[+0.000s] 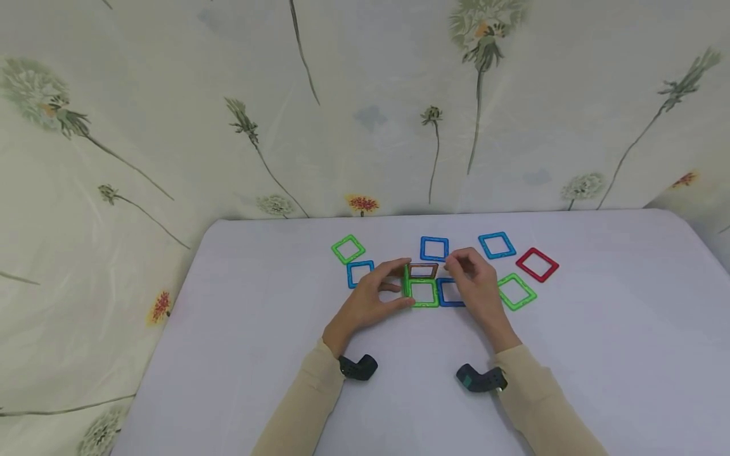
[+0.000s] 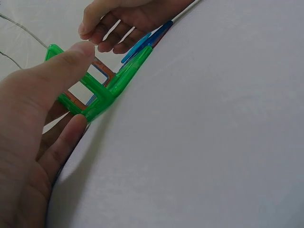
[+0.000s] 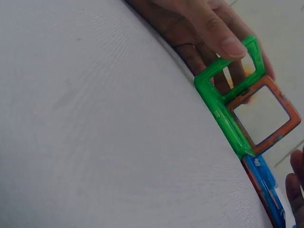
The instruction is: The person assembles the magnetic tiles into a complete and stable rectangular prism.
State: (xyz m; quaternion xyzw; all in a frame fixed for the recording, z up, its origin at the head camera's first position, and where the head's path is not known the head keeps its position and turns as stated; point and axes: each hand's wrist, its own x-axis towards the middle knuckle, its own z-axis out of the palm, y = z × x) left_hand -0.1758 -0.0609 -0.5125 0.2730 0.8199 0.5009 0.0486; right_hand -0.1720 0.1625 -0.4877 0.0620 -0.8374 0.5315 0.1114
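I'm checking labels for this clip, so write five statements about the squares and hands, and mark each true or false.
1. The left hand holds the upright green square. True.
2. The orange square lies flat. False: the orange square stands on edge.
3. The dark blue square lies beside the flat green square. True.
4. The right hand touches the red square. False: the red square lies apart from it.
5. Both sleeves are black. False: the sleeves are beige.
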